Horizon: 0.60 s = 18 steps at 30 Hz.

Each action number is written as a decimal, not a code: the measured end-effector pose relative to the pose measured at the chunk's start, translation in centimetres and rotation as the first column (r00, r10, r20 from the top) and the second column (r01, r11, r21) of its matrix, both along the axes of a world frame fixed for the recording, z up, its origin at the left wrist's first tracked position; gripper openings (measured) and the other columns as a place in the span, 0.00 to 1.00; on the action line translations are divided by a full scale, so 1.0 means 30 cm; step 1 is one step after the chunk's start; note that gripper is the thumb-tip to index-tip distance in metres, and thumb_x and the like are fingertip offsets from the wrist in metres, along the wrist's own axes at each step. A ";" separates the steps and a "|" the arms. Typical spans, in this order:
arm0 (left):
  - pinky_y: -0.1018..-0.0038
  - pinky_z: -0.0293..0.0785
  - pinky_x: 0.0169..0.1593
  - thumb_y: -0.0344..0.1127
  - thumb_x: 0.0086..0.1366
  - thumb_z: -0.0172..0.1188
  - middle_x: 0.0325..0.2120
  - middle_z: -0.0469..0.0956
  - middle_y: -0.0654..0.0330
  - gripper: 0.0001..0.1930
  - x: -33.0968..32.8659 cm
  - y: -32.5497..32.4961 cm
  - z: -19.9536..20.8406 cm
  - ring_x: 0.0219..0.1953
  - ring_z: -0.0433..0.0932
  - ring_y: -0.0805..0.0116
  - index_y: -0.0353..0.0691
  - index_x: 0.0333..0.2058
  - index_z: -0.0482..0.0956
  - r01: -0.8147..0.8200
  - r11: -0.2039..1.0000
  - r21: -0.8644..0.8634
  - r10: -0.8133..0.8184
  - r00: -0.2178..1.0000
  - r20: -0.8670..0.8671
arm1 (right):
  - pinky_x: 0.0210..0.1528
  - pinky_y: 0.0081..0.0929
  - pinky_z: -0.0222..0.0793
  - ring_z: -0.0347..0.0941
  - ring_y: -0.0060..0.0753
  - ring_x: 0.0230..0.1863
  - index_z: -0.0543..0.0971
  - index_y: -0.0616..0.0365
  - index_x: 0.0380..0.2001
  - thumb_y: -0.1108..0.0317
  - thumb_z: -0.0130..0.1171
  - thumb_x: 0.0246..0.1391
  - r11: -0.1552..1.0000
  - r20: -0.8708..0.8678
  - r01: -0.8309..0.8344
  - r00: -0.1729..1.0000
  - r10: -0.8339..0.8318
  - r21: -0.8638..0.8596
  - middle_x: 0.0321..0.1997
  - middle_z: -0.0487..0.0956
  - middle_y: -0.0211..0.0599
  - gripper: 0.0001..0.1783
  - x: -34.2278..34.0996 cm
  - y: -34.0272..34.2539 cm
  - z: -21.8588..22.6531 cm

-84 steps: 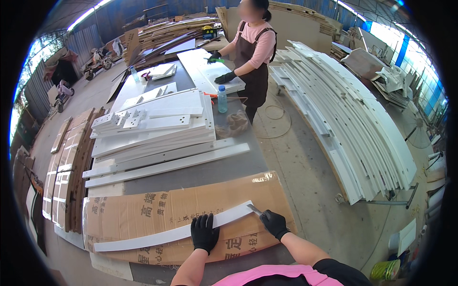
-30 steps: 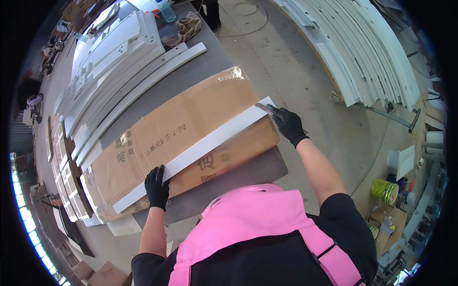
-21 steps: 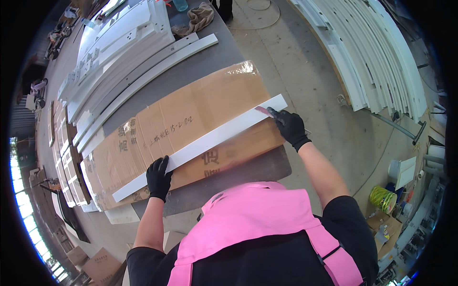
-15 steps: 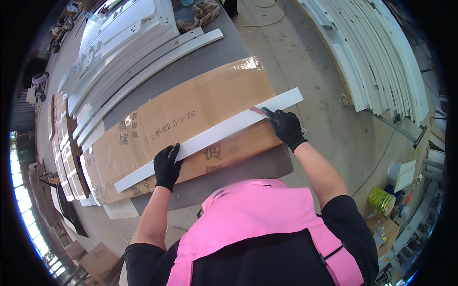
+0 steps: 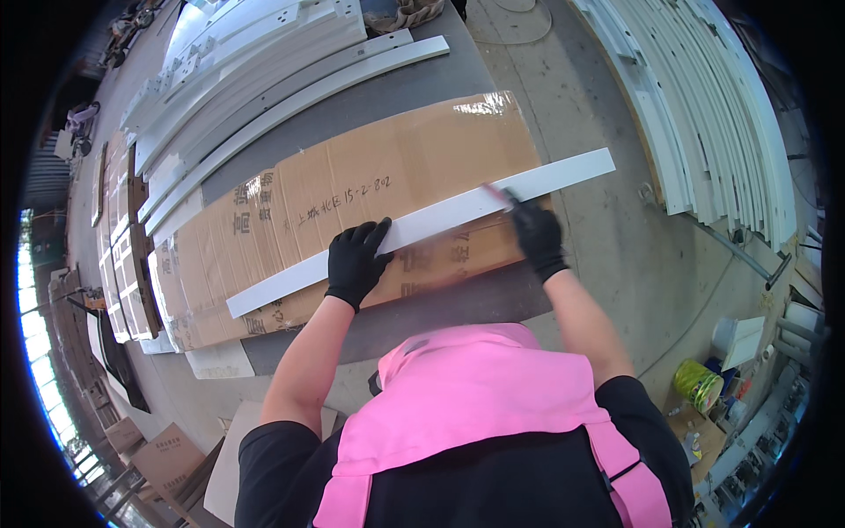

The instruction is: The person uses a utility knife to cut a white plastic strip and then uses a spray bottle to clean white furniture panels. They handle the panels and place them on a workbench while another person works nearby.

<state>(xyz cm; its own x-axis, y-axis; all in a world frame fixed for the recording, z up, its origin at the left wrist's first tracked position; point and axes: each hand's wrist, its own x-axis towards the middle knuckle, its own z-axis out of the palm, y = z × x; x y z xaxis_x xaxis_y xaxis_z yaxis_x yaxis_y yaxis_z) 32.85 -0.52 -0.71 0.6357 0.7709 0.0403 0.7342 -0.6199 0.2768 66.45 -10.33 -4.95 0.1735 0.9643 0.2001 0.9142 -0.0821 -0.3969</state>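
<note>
White strip (image 5: pixel 440 220): lying slantwise over the brown cardboard (image 5: pixel 431 145), its left end resting inside the cardboard's outline and its right end jutting past the right edge, with floor (image 5: pixel 563 97) showing beyond.

My left hand (image 5: pixel 359 260), gloved in black, is pinching the strip across its width left of the middle, fingers reaching over to the far edge, thumb lying at the near edge.

My right hand (image 5: pixel 537 233), also gloved, is closing around a slim reddish tool (image 5: pixel 495 194), whose tip is pointing up and left over the strip's face. Hand and tool are blurring; whether the tool is touching the strip I cannot tell.

The cardboard is covering much of the dark tabletop (image 5: pixel 370 101). Beyond it, a white bar (image 5: pixel 352 75) is lying just beside a stack of white boards (image 5: pixel 282 48), and a brown cloth (image 5: pixel 414 13) is lying near the far end.

Farther right, long white panels (image 5: pixel 704 132) are lying side by side. At lower right, a yellow-green roll (image 5: pixel 698 385) is resting near other clutter; at lower left, a box (image 5: pixel 172 458) is standing.
</note>
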 end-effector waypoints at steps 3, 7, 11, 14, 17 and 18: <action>0.61 0.70 0.50 0.44 0.50 0.69 0.45 0.78 0.59 0.31 -0.004 0.003 -0.002 0.46 0.76 0.57 0.52 0.56 0.74 0.000 0.999 -0.032 0.001 1.000 0.011 | 0.28 0.44 0.68 0.72 0.49 0.25 0.76 0.40 0.58 0.66 0.54 0.56 0.998 -0.019 0.035 0.999 -0.033 0.062 0.28 0.75 0.41 0.24 0.134 -0.021 -0.003; 0.60 0.70 0.51 0.43 0.50 0.69 0.45 0.77 0.59 0.32 -0.005 -0.001 -0.002 0.47 0.76 0.56 0.53 0.56 0.74 -0.006 1.000 -0.031 0.006 1.000 0.030 | 0.29 0.44 0.68 0.73 0.48 0.26 0.75 0.40 0.58 0.66 0.54 0.55 1.000 0.037 -0.023 0.999 0.022 0.020 0.28 0.76 0.41 0.25 0.034 0.002 -0.017; 0.60 0.70 0.52 0.42 0.50 0.69 0.47 0.77 0.58 0.33 -0.008 0.000 -0.015 0.48 0.75 0.55 0.53 0.57 0.72 -0.021 0.999 -0.046 0.022 0.999 0.025 | 0.28 0.44 0.67 0.73 0.47 0.28 0.75 0.40 0.58 0.67 0.53 0.55 0.997 0.027 -0.078 0.997 0.079 -0.019 0.28 0.76 0.41 0.25 -0.178 0.025 0.000; 0.59 0.69 0.54 0.41 0.51 0.68 0.49 0.76 0.57 0.32 -0.046 -0.002 -0.038 0.51 0.74 0.55 0.52 0.58 0.72 0.019 0.999 -0.030 -0.017 0.997 0.074 | 0.29 0.44 0.66 0.73 0.47 0.28 0.75 0.42 0.58 0.67 0.53 0.55 0.989 0.026 -0.145 0.989 0.146 -0.034 0.27 0.75 0.41 0.25 -0.219 0.031 0.005; 0.57 0.64 0.60 0.39 0.53 0.65 0.53 0.73 0.51 0.31 -0.187 0.002 -0.055 0.56 0.70 0.51 0.44 0.57 0.71 0.034 0.999 -0.040 -0.030 0.995 0.093 | 0.50 0.36 0.72 0.77 0.49 0.48 0.75 0.50 0.57 0.69 0.49 0.59 0.991 -0.260 0.127 0.956 -0.135 -0.045 0.50 0.79 0.45 0.22 -0.109 0.001 -0.011; 0.56 0.63 0.60 0.41 0.53 0.66 0.55 0.72 0.49 0.34 -0.259 0.005 -0.052 0.57 0.69 0.49 0.42 0.60 0.68 0.013 0.999 -0.041 -0.012 1.000 0.027 | 0.55 0.30 0.70 0.75 0.40 0.56 0.74 0.55 0.58 0.69 0.48 0.62 0.976 -0.364 0.167 0.925 -0.107 0.137 0.56 0.78 0.43 0.21 -0.042 -0.007 -0.017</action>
